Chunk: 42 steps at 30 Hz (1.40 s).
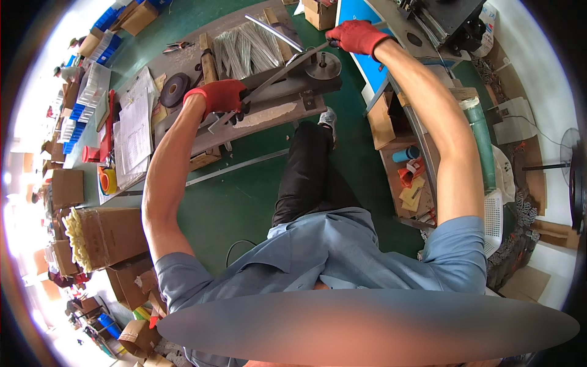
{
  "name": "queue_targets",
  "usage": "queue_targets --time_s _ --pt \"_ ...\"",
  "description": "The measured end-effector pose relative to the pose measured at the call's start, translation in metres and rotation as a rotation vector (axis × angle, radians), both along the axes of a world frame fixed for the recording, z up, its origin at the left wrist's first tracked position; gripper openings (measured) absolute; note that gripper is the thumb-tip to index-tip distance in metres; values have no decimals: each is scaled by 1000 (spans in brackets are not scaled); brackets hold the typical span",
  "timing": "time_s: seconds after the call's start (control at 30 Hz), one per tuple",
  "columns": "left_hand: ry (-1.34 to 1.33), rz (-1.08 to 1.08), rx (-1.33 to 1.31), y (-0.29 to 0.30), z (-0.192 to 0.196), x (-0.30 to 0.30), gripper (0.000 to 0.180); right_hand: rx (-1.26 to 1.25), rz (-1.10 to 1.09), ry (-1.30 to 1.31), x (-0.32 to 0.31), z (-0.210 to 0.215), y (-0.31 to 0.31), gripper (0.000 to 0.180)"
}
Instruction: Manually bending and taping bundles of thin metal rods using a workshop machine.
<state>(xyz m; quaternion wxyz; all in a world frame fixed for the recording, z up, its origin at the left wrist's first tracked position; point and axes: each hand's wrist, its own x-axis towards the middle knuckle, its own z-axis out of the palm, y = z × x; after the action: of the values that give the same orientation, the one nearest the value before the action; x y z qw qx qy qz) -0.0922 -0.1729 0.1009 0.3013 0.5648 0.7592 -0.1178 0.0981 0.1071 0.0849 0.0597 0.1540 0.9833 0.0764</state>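
Observation:
A long, flat metal strip (281,73) runs slantwise over the front of the workbench (269,116). My right hand (358,38), in a red glove with dark fingertips, is closed round its far right part, and a short end shows beyond the fist. Nearer the left, my left hand (220,98), gloved the same way, grips the strip; its bent-looking end (220,124) sticks out below the fingers. Beside the strip a round metal disc (323,68) with an upright pin sits on a dark steel bar at the bench edge.
Behind lie a bundle of thin metal rods (247,50), a silver tube (274,32) and pliers (177,46). A dark tape roll (175,90) and papers (136,131) are at left. On the right stands a shelf with a cardboard box (380,122); a fan (572,177) is farther right.

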Motion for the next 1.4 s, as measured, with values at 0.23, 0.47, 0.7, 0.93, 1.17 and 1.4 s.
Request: queue_targets --time_s 0.23,0.47,0.7,0.93,1.17,1.4 --pt "201 -41 375 10 -51 10 25 -173 -51 96 26 -51 25 31" --pt "424 102 785 31 -108 30 16 -361 -201 105 51 -72 48 25" --pt "412 -41 918 37 -127 16 16 -301 -204 153 53 -56 40 22" --pt "383 -92 967 33 -132 7 18 -275 -184 137 51 -42 26 20" --pt "292 -43 944 32 -133 4 22 -407 -26 263 51 -65 32 24" --pt "200 -73 940 30 -131 -1 32 -115 122 208 23 -82 16 24"
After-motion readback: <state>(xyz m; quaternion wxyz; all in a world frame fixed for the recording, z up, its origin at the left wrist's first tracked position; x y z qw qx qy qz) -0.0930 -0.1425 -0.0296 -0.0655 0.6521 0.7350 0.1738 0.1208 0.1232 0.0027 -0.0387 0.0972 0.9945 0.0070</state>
